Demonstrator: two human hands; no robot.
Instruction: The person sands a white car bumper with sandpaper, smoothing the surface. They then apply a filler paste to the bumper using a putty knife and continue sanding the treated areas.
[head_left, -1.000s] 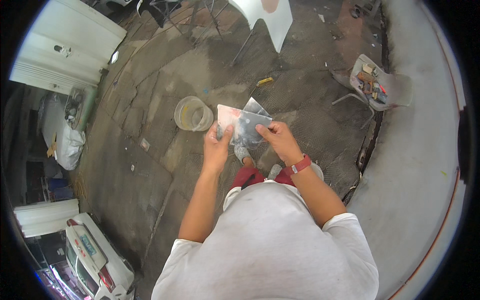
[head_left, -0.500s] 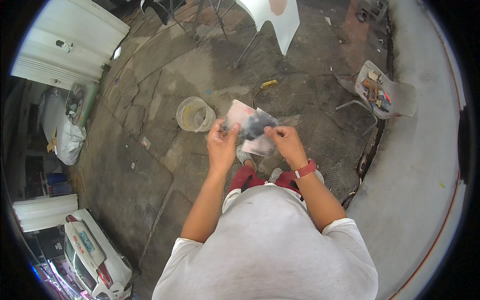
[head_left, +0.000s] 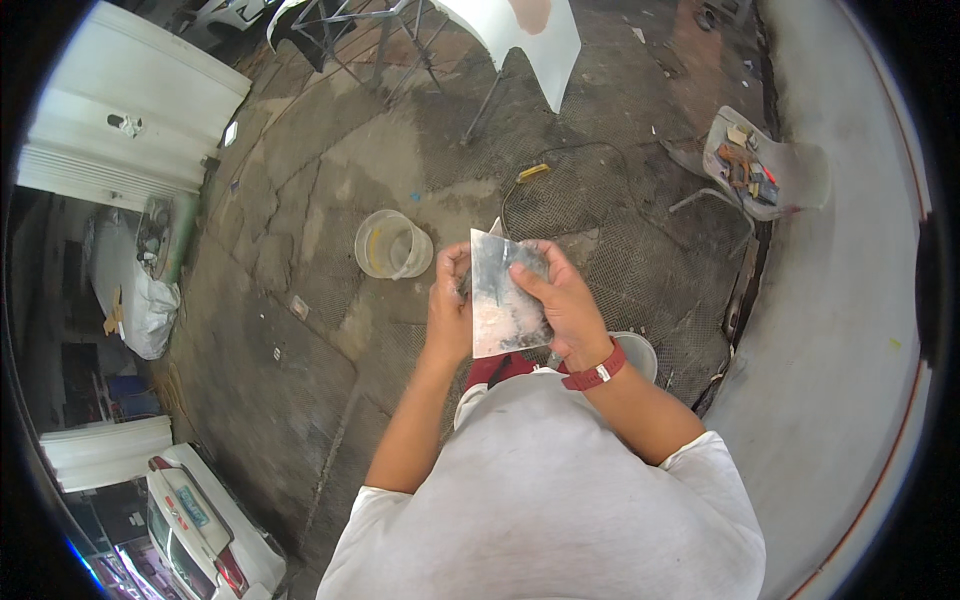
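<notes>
In the head view, our left hand [head_left: 450, 295] and right hand [head_left: 565, 300] are together, clamped on smeared flat sheets [head_left: 498, 318] above the floor [head_left: 270, 370]. We judge the handling under way: smears coat the front one, none is set down; what is left, we cannot tell.

I get soft, diffuse light whose source I cannot make out; shadows on the dull, dim floor [head_left: 290, 390] are faint. The white shirt [head_left: 550, 480] and white panel [head_left: 548, 62] come through brightest, while the recess [head_left: 50, 290] at left sinks to near-black. Violet-blue glare tints the lower left, beside the white car [head_left: 238, 525]. My fisheye bends the grey wall [head_left: 820, 400] and drops to black at the sides. The mottled sheet [head_left: 500, 325] reads fairly sharp; small items [head_left: 740, 168] on the chair [head_left: 800, 178] look soft.
</notes>
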